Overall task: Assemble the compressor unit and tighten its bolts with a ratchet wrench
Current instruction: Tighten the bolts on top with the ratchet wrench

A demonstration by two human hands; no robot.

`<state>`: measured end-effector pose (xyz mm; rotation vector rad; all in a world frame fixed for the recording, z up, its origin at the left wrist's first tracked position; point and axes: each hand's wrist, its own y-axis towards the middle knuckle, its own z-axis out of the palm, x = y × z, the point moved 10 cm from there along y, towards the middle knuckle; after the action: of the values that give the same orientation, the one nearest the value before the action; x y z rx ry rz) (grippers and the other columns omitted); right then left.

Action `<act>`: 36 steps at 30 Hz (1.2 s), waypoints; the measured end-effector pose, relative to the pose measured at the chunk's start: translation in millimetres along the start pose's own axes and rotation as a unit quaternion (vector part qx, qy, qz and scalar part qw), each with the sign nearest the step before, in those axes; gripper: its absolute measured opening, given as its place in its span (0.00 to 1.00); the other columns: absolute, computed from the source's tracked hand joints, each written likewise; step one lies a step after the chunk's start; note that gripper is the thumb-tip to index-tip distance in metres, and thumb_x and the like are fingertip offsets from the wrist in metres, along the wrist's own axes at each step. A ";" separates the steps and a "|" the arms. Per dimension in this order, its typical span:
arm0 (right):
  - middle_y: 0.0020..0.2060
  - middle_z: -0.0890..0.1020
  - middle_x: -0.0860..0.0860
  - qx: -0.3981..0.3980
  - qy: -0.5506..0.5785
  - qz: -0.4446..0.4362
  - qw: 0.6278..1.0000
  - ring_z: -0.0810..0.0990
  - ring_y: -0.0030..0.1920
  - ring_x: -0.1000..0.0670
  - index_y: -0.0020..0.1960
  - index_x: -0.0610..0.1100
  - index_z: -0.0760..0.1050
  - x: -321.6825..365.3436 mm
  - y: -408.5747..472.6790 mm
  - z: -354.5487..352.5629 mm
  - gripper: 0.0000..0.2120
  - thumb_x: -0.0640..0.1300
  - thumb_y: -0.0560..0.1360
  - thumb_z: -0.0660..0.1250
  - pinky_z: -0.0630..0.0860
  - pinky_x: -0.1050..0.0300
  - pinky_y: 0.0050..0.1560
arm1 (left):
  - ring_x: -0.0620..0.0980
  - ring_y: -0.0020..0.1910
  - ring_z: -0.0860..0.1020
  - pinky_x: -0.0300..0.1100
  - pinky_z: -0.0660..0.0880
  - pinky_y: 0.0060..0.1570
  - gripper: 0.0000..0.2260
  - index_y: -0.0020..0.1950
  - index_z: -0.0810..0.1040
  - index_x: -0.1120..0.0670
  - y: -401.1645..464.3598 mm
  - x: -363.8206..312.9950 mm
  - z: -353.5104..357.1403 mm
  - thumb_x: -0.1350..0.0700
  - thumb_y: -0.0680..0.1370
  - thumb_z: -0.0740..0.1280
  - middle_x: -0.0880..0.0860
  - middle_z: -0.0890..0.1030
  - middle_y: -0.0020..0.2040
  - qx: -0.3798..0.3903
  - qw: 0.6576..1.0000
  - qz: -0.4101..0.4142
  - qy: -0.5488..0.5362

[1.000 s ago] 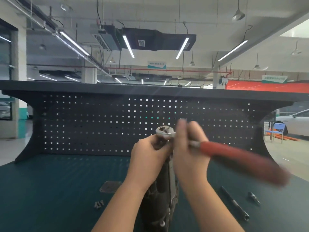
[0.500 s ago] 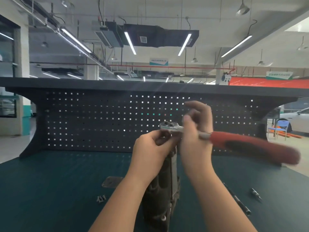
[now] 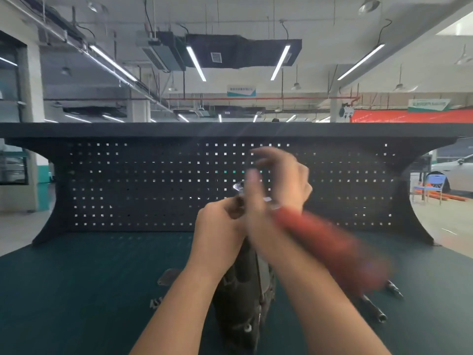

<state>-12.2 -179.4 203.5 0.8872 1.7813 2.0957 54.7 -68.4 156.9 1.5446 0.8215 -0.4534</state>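
Fingers (image 3: 222,212) of the left hand (image 3: 217,231) clamp the dark metal compressor unit (image 3: 245,290) to steady it; just above them the right hand (image 3: 279,190), grip too blurred to tell, swings the red-handled ratchet wrench (image 3: 327,242).

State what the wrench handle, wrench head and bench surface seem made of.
Wrench handle: red, matt, probably rubber or plastic grip; motion blur hides texture.
Wrench head: bright bare metal, likely chromed steel, by its glint.
Bench surface: dark teal, dull, even; looks like a rubber or vinyl mat.

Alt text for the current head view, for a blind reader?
Two hands work a red-handled ratchet atop a dark compressor on a green bench: left hand grips the compressor's top, right hand, blurred, is at the ratchet's head. A pegboard stands behind.
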 end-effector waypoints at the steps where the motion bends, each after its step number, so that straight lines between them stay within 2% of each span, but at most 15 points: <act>1: 0.51 0.75 0.57 0.045 -0.092 -0.097 0.990 0.67 0.57 0.54 0.57 0.59 0.70 24.9 -8.4 16.4 0.11 0.56 0.76 0.58 0.60 0.54 0.57 | 0.40 0.26 0.69 0.30 0.67 0.26 0.07 0.40 0.85 0.50 0.7 1.8 -2.3 0.54 0.76 0.68 0.44 0.77 0.30 -0.012 1.000 -0.008 0.027; 3: 0.56 0.74 0.53 0.112 -0.180 -0.178 0.961 0.65 0.61 0.48 0.61 0.56 0.72 39.9 -20.8 38.9 0.19 0.63 0.76 0.55 0.57 0.48 0.59 | 0.42 0.25 0.66 0.35 0.64 0.25 0.15 0.31 0.81 0.49 -0.3 6.3 -2.7 0.55 0.78 0.67 0.45 0.74 0.25 -0.009 0.999 -0.018 0.033; 5: 0.56 0.74 0.54 0.114 -0.135 -0.118 0.977 0.64 0.61 0.51 0.61 0.55 0.74 23.3 -10.5 27.9 0.21 0.63 0.75 0.54 0.56 0.51 0.60 | 0.45 0.27 0.68 0.39 0.65 0.26 0.17 0.27 0.80 0.47 -1.6 8.4 -4.7 0.53 0.77 0.67 0.46 0.74 0.23 -0.003 0.999 -0.025 0.023; 7: 0.54 0.74 0.58 0.066 -0.019 0.022 0.997 0.66 0.58 0.57 0.60 0.55 0.73 -14.7 5.3 -0.5 0.17 0.59 0.77 0.53 0.59 0.58 0.58 | 0.47 0.31 0.78 0.41 0.72 0.32 0.12 0.34 0.85 0.44 -3.1 3.8 -3.7 0.50 0.77 0.69 0.45 0.82 0.29 0.007 1.000 -0.008 -0.008; 10: 0.49 0.76 0.58 0.005 0.161 0.271 0.949 0.74 0.49 0.58 0.59 0.54 0.70 -81.3 6.2 -18.9 0.09 0.52 0.79 0.59 0.67 0.59 0.48 | 0.40 0.41 0.83 0.34 0.76 0.40 0.05 0.44 0.86 0.46 -6.0 -4.8 3.1 0.50 0.76 0.70 0.43 0.86 0.38 0.013 1.000 0.024 -0.010; 12: 0.47 0.74 0.61 -0.016 0.146 0.225 0.963 0.74 0.48 0.59 0.57 0.55 0.69 -61.4 5.9 -18.5 0.09 0.51 0.78 0.59 0.68 0.57 0.49 | 0.35 0.34 0.80 0.29 0.73 0.33 0.06 0.40 0.86 0.45 -6.0 -5.9 7.9 0.54 0.75 0.72 0.42 0.84 0.34 0.019 0.999 0.024 -0.025; 15: 0.53 0.73 0.63 0.045 -0.077 -0.029 0.996 0.67 0.58 0.53 0.60 0.59 0.69 13.8 -1.3 3.9 0.15 0.60 0.76 0.55 0.62 0.48 0.60 | 0.41 0.24 0.67 0.34 0.62 0.23 0.20 0.25 0.73 0.52 -2.4 3.8 6.6 0.59 0.77 0.69 0.45 0.72 0.21 -0.009 1.000 0.000 0.011; 18: 0.56 0.74 0.54 0.091 -0.164 -0.101 0.977 0.65 0.61 0.50 0.62 0.55 0.73 25.5 -7.9 19.8 0.21 0.63 0.76 0.53 0.57 0.46 0.61 | 0.48 0.26 0.64 0.40 0.61 0.25 0.23 0.24 0.70 0.56 -1.0 4.3 5.8 0.48 0.78 0.65 0.48 0.69 0.21 -0.017 0.999 -0.005 0.034; 21: 0.52 0.75 0.60 0.047 -0.011 0.058 0.997 0.66 0.58 0.59 0.55 0.59 0.72 -20.2 6.8 -8.2 0.14 0.61 0.77 0.52 0.59 0.54 0.61 | 0.42 0.28 0.74 0.39 0.70 0.30 0.13 0.32 0.84 0.45 -4.1 -2.3 4.2 0.44 0.75 0.67 0.45 0.81 0.27 0.003 1.000 0.017 0.006; 25: 0.49 0.77 0.54 0.030 0.184 0.315 0.931 0.73 0.42 0.68 0.48 0.55 0.70 -85.9 -2.4 -9.8 0.04 0.51 0.80 0.58 0.70 0.70 0.44 | 0.38 0.45 0.83 0.37 0.78 0.47 0.06 0.49 0.87 0.48 -3.2 -0.8 -0.8 0.50 0.74 0.72 0.42 0.86 0.40 -0.004 1.000 0.020 -0.019; 27: 0.44 0.75 0.56 0.010 0.158 0.255 0.954 0.74 0.45 0.61 0.48 0.55 0.69 -64.9 0.6 -5.3 0.03 0.49 0.79 0.58 0.70 0.63 0.49 | 0.40 0.42 0.83 0.41 0.78 0.43 0.06 0.44 0.87 0.47 -4.7 -2.1 0.8 0.48 0.72 0.72 0.44 0.86 0.39 0.002 0.999 0.011 -0.034; 29: 0.45 0.73 0.60 0.035 0.004 0.106 0.994 0.68 0.53 0.54 0.51 0.59 0.70 -22.1 2.8 4.9 0.07 0.52 0.74 0.57 0.64 0.52 0.57 | 0.44 0.35 0.76 0.41 0.72 0.34 0.13 0.40 0.85 0.50 -5.2 1.3 1.1 0.43 0.72 0.65 0.48 0.84 0.33 0.000 1.000 -0.011 -0.002; 31: 0.51 0.73 0.57 0.066 -0.169 -0.060 0.982 0.65 0.56 0.51 0.56 0.58 0.72 18.5 -9.7 24.5 0.10 0.54 0.76 0.59 0.59 0.49 0.57 | 0.49 0.37 0.73 0.42 0.68 0.36 0.23 0.45 0.81 0.55 -4.3 11.1 0.3 0.40 0.76 0.55 0.57 0.81 0.36 0.003 0.997 -0.031 0.073; 34: 0.56 0.72 0.54 0.105 -0.171 -0.062 0.978 0.63 0.61 0.49 0.57 0.55 0.75 24.8 -18.3 39.9 0.10 0.54 0.78 0.60 0.56 0.47 0.60 | 0.51 0.41 0.72 0.43 0.67 0.41 0.19 0.54 0.78 0.65 4.9 28.2 -8.6 0.51 0.84 0.56 0.61 0.79 0.44 -0.020 0.994 -0.105 0.035; 36: 0.55 0.72 0.57 0.081 -0.130 -0.014 0.988 0.63 0.61 0.53 0.54 0.58 0.75 6.9 -8.4 26.0 0.11 0.56 0.76 0.58 0.55 0.50 0.61 | 0.51 0.35 0.72 0.42 0.68 0.36 0.16 0.38 0.81 0.55 5.1 16.2 -5.9 0.53 0.82 0.61 0.53 0.79 0.34 -0.001 0.998 -0.059 0.022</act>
<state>-3.9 -152.8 199.2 1.1140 1.8284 1.7452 68.2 -58.7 149.9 1.5145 0.9493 -0.5058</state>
